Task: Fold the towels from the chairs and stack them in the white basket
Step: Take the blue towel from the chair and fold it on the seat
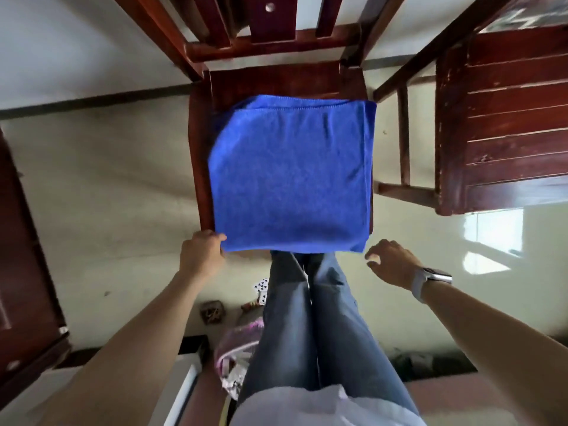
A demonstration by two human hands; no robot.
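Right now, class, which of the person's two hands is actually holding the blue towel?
The left hand: it pinches the near left corner of the blue towel on the chair seat. The right hand, the one with the wristwatch, hovers apart with fingers loose.

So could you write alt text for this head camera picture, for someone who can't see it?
A folded blue cloth towel lies on a dark red wooden chair seat; the person's left hand pinches its near left corner, while the right hand, fingers loose, hovers beside the near right corner.
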